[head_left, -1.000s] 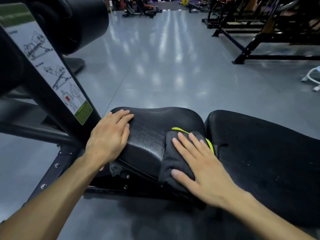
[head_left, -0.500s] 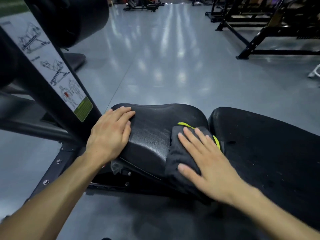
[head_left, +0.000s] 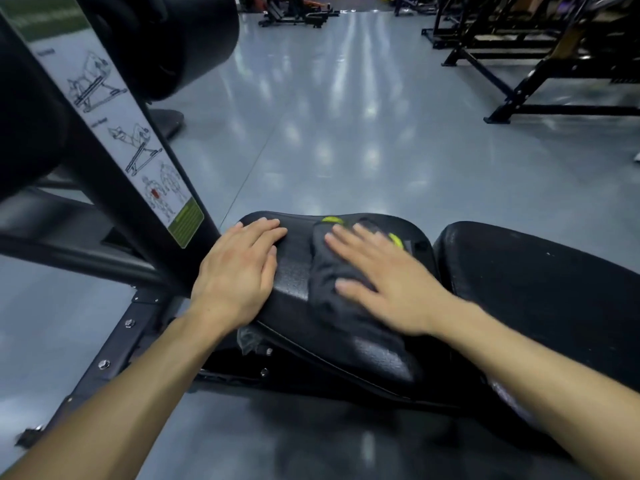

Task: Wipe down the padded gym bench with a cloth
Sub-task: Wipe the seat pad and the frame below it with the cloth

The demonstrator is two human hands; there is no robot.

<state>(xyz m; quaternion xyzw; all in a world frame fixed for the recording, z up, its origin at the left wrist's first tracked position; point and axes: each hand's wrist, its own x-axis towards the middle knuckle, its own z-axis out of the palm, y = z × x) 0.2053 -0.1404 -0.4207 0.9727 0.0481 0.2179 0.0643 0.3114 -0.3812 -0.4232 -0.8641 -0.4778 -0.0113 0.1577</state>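
While the grey floor (head_left: 346, 140) fills most of the view, with dark racks (head_left: 540, 60) well off at far right, the nearer field is taken up by the gym machine: a black slanted frame (head_left: 104, 188) at left bearing an instruction sticker (head_left: 138, 147), and a round roller pad (head_left: 180, 39) above it. Long back pad (head_left: 540, 289) lies at right, just beside the smaller seat pad (head_left: 298, 271), a narrow gap between them. Wiping is under way on the seat pad only. Dark cloth (head_left: 329, 292) with yellow-green trim lies folded on the seat's right half, reaching toward its far edge. Right hand (head_left: 391, 282) is flat on the cloth, fingers spread wide, pressing rather than gripping; slight blur suggests a stroke in progress. Left hand (head_left: 239, 271) rests flat and open on the seat's left edge, holding nothing, apparently bracing. Judgement: early to middle stage. No wet streaks are legible, so the cleaned area cannot be told. Seat's left half under the bracing hand and the whole back pad appear left to do.
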